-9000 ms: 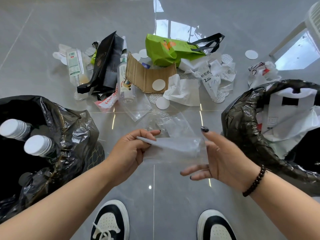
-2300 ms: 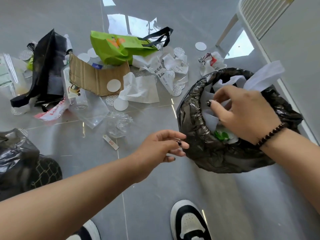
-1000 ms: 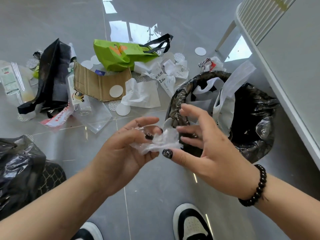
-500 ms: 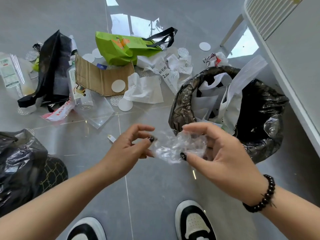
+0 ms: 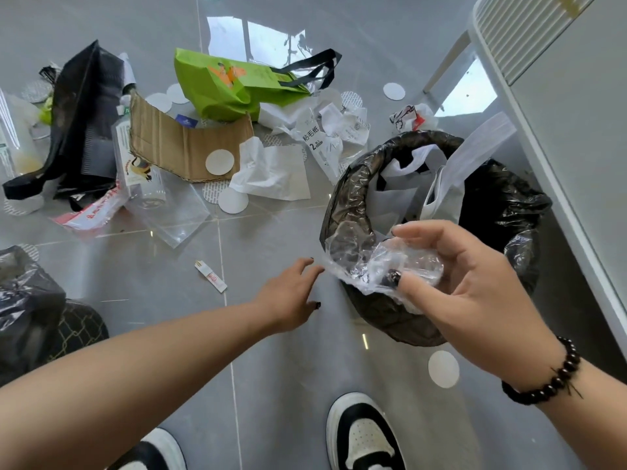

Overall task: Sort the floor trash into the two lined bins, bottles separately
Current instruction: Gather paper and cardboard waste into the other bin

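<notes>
A glossy grey tiled floor fills the view, with a white chair leg and a pale wall panel at the right edge. The thing in hand is a crumpled clear plastic film, held just above the near rim of the right-hand bin, whose black liner already holds white plastic bags. The right hand has its grip clamped on the film, thumb pressing it against the curled fingers. The left hand hovers beside the film's loose corner with its grip apart and empty. By the look of it, this is the drop step for a non-bottle item; the next move calls for carrying the film over the opening and letting go so that it falls inside rather than catching on the rim. Further out, the pile still to sort lies across the floor: a green bag, a cardboard piece, a clear bottle beside a black bag, tissues and white paper discs. The left-hand bin is cut off by the frame, so its contents cannot be seen. How much room remains under the white bags is also hidden.
</notes>
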Motion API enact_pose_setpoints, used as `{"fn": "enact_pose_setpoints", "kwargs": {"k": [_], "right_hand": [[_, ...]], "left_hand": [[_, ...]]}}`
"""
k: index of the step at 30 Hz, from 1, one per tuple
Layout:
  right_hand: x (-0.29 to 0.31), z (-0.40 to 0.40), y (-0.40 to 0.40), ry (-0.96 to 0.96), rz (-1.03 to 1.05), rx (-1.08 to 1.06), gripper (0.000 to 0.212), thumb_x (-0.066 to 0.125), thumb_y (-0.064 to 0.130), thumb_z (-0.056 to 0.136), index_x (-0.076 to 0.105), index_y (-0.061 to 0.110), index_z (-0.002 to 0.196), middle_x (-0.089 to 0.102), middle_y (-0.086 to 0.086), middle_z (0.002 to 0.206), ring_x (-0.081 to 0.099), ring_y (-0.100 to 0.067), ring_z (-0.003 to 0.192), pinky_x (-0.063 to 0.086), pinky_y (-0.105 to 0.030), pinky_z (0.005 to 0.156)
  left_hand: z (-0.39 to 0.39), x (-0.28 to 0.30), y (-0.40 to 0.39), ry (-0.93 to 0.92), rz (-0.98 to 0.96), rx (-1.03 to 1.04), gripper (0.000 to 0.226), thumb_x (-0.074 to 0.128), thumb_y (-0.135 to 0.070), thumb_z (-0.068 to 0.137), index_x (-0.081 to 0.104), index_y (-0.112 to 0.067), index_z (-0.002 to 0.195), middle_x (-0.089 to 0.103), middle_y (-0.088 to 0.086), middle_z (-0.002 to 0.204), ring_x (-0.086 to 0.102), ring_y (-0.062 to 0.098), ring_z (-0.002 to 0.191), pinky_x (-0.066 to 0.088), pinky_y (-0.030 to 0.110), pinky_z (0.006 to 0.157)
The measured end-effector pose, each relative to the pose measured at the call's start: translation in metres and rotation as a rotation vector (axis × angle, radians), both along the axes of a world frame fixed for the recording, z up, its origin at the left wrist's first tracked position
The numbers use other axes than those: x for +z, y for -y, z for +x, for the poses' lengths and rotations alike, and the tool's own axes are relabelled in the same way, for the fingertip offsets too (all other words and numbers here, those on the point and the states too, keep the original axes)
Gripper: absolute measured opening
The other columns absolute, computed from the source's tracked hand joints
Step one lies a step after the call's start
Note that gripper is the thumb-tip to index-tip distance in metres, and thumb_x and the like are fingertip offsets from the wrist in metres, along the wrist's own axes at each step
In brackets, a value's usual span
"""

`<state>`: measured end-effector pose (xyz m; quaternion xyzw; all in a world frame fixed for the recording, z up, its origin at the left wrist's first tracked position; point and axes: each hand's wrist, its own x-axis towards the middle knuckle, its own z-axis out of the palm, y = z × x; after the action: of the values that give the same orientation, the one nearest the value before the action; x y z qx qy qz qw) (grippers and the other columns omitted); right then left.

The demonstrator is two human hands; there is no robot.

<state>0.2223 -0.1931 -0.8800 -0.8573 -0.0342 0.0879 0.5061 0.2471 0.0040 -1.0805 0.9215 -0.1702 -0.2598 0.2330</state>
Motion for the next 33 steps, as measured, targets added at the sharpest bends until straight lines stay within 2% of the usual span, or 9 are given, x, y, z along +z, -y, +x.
{"fn": "enact_pose_setpoints", "kwargs": {"k": [3, 6, 11, 15, 19, 22, 25, 30, 33], "right_hand": [[0.000, 0.000, 0.012, 0.112, -0.046, 0.163, 0.038, 0.059, 0.002, 0.071, 0.067, 0.029, 0.097, 0.068, 0.008, 0.097, 0.065, -0.033, 0.078, 0.055, -0.045, 0.067], [-0.008, -0.006, 0.022, 0.393, -0.183, 0.414, 0.025, 0.057, -0.009, 0.075, 0.071, 0.010, 0.082, 0.066, 0.001, 0.099, 0.065, -0.010, 0.095, 0.051, -0.022, 0.081], [-0.030, -0.024, 0.027, 0.664, -0.331, 0.583, 0.026, 0.050, -0.003, 0.088, 0.069, 0.000, 0.070, 0.067, -0.014, 0.094, 0.063, -0.030, 0.085, 0.051, -0.035, 0.069], [-0.032, -0.038, 0.025, 0.730, -0.347, 0.611, 0.031, 0.047, 0.003, 0.092, 0.067, 0.001, 0.067, 0.068, -0.015, 0.090, 0.063, -0.029, 0.082, 0.051, -0.031, 0.069], [-0.057, -0.059, 0.057, 0.389, -0.308, 0.367, 0.021, 0.054, -0.003, 0.073, 0.060, 0.016, 0.066, 0.060, 0.004, 0.082, 0.057, -0.014, 0.074, 0.044, -0.022, 0.063], [-0.091, -0.081, 0.090, -0.216, -0.406, -0.162, 0.012, 0.055, 0.014, 0.072, 0.051, 0.022, 0.065, 0.051, 0.006, 0.065, 0.048, -0.010, 0.060, 0.038, -0.024, 0.054], [-0.123, -0.095, 0.116, -0.692, -0.531, -0.341, 0.022, 0.069, 0.032, 0.077, 0.051, 0.020, 0.077, 0.057, 0.004, 0.071, 0.051, -0.014, 0.062, 0.037, -0.025, 0.052], [-0.145, -0.100, 0.138, -0.790, -0.609, -0.389, 0.066, 0.075, 0.044, 0.072, 0.040, 0.022, 0.124, 0.055, 0.001, 0.091, 0.054, -0.016, 0.078, 0.039, -0.024, 0.054], [-0.156, -0.097, 0.147, -0.757, -0.596, -0.372, 0.076, 0.076, 0.038, 0.075, 0.034, 0.023, 0.136, 0.055, -0.007, 0.119, 0.052, -0.022, 0.094, 0.039, -0.026, 0.062]], "left_hand": [[0.004, 0.000, -0.008, -0.055, -0.175, 0.170, 0.058, 0.063, -0.029, 0.087, 0.040, -0.021, 0.140, 0.038, 0.003, 0.143, 0.049, 0.023, 0.123, 0.044, 0.038, 0.100], [-0.003, -0.007, -0.026, 0.103, 0.130, 0.244, 0.064, 0.059, -0.030, 0.089, 0.031, -0.021, 0.145, 0.015, 0.008, 0.156, 0.026, 0.031, 0.138, 0.031, 0.043, 0.111], [-0.019, -0.019, -0.048, -0.129, 0.446, 0.639, 0.079, 0.041, -0.048, 0.095, -0.005, -0.020, 0.152, -0.027, 0.012, 0.156, -0.017, 0.041, 0.144, 0.004, 0.066, 0.110], [-0.029, -0.024, -0.060, -0.109, 0.435, 0.594, 0.061, 0.035, -0.038, 0.099, 0.011, -0.017, 0.151, -0.005, 0.015, 0.159, -0.001, 0.043, 0.145, 0.015, 0.060, 0.112], [-0.029, -0.029, -0.088, 0.145, 0.305, 0.529, 0.035, 0.055, -0.004, 0.082, 0.055, -0.010, 0.116, 0.045, 0.015, 0.131, 0.041, 0.039, 0.114, 0.040, 0.046, 0.089], [-0.022, -0.030, -0.097, 0.138, 0.160, 0.595, 0.030, 0.055, 0.005, 0.080, 0.063, -0.005, 0.106, 0.050, 0.018, 0.108, 0.049, 0.042, 0.100, 0.041, 0.043, 0.085], [-0.021, -0.022, -0.087, 0.038, 0.076, 0.693, 0.034, 0.056, 0.003, 0.082, 0.061, -0.005, 0.115, 0.048, 0.019, 0.113, 0.057, 0.037, 0.097, 0.042, 0.036, 0.086], [-0.038, 0.006, -0.036, -0.242, -0.046, 0.665, 0.013, 0.072, -0.017, 0.082, 0.071, -0.009, 0.093, 0.071, 0.011, 0.091, 0.067, 0.026, 0.085, 0.048, 0.029, 0.073], [-0.057, 0.032, -0.002, -0.471, -0.282, 0.635, 0.014, 0.068, -0.019, 0.085, 0.061, -0.009, 0.079, 0.073, 0.010, 0.076, 0.070, 0.030, 0.081, 0.054, 0.044, 0.075]]}}
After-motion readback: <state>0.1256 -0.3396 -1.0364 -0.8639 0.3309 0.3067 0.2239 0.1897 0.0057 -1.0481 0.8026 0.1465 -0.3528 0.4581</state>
